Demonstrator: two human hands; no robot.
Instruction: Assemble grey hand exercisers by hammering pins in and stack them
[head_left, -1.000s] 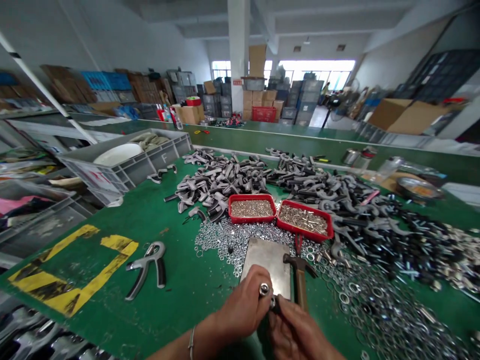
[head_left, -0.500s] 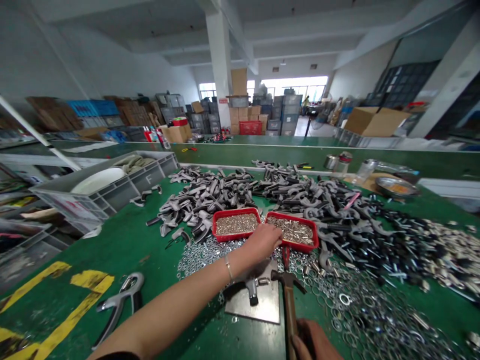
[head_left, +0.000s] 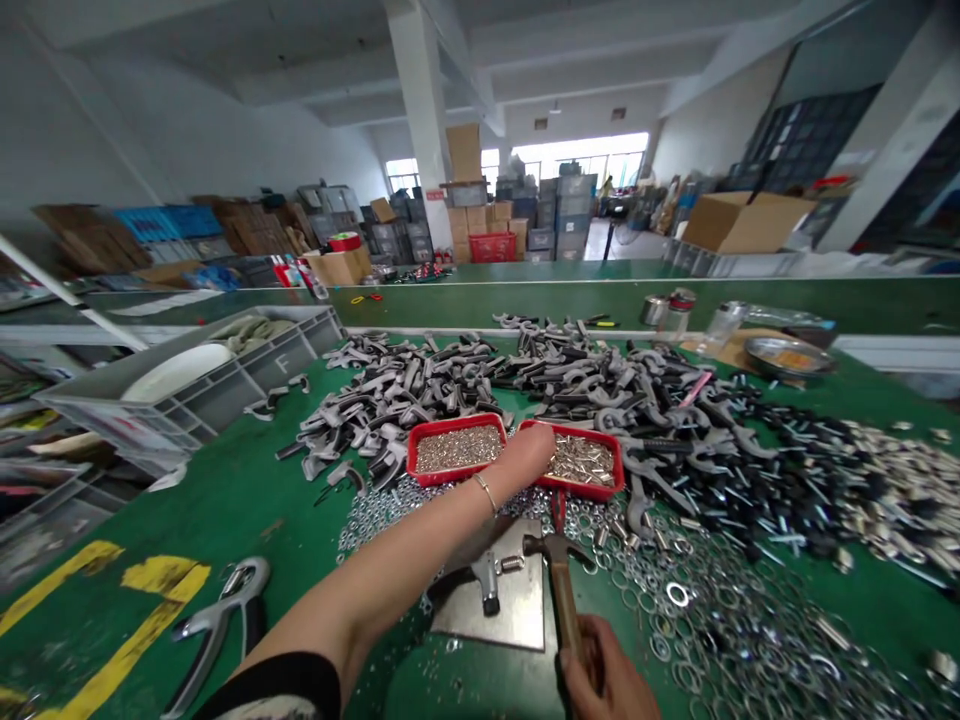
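My left hand [head_left: 531,452] reaches over the left end of the right red tray [head_left: 616,462], which holds small metal pins [head_left: 585,460]. Its fingers are curled closed, and their tips are hidden. Around the wooden handle of a claw hammer [head_left: 564,590] my right hand [head_left: 609,672] is closed. The hammer's head rests beside a flat metal plate [head_left: 517,615]. On that plate lie a grey part with a black tip [head_left: 487,578] and a small spring [head_left: 511,564]. A second red tray [head_left: 412,455], filled with tiny metal pieces, stands left of my hand.
Heaped grey and black handle parts [head_left: 420,385] lie behind the trays. Loose metal rings [head_left: 697,610] spread to the right, near black parts with bolts [head_left: 787,470]. A grey-black hand tool [head_left: 251,600] lies at left, and a grey crate [head_left: 202,395] stands beyond it.
My left hand has moved slightly further into the right tray, its fingers lower among the pins. My right hand has come up a little along the hammer handle. The view has shifted slightly.
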